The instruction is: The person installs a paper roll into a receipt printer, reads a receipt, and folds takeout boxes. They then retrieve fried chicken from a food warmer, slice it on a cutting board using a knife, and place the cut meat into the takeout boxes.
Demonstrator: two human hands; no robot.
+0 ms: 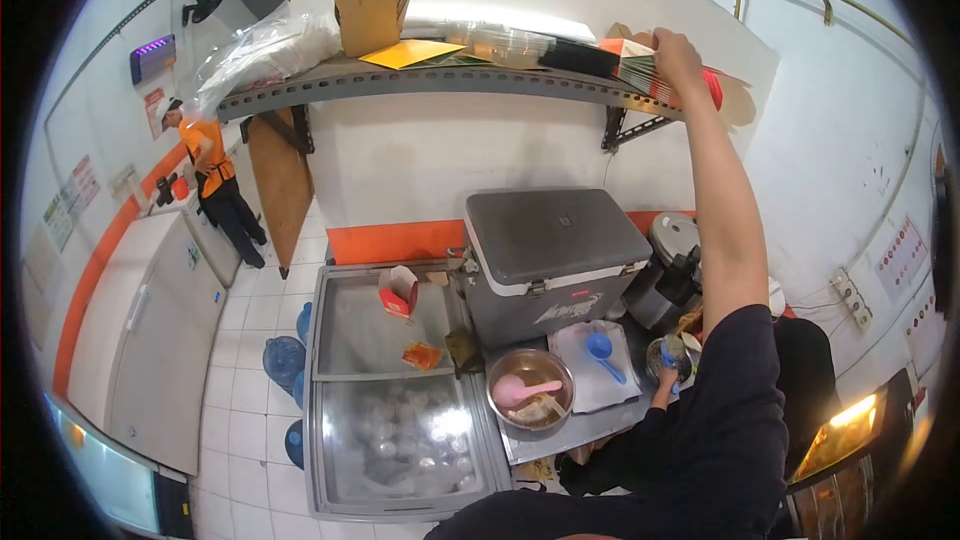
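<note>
My right hand (pixel 678 60) is raised to the wall shelf, its fingers bent over the edge of a stack of flat red-and-white paper food boxes (pixel 650 74). The fingertips are partly hidden by the hand, but they close on the boxes. My left hand is out of view. Left of the stack lie a dark pile (pixel 580 57), a stack of clear plastic lids (pixel 510 43) and a yellow sheet of card (pixel 412 53). An open brown paper box (pixel 370 13) stands farther left on the shelf.
Below are a grey cooler box (pixel 555 240), a glass-top freezer (pixel 395 440) with an open red-and-white box (pixel 398 290) on it, and a bowl (pixel 530 420) with a pink scoop. A co-worker's hand (pixel 668 378) works beside my arm. Another person in orange (pixel 208 155) stands far left.
</note>
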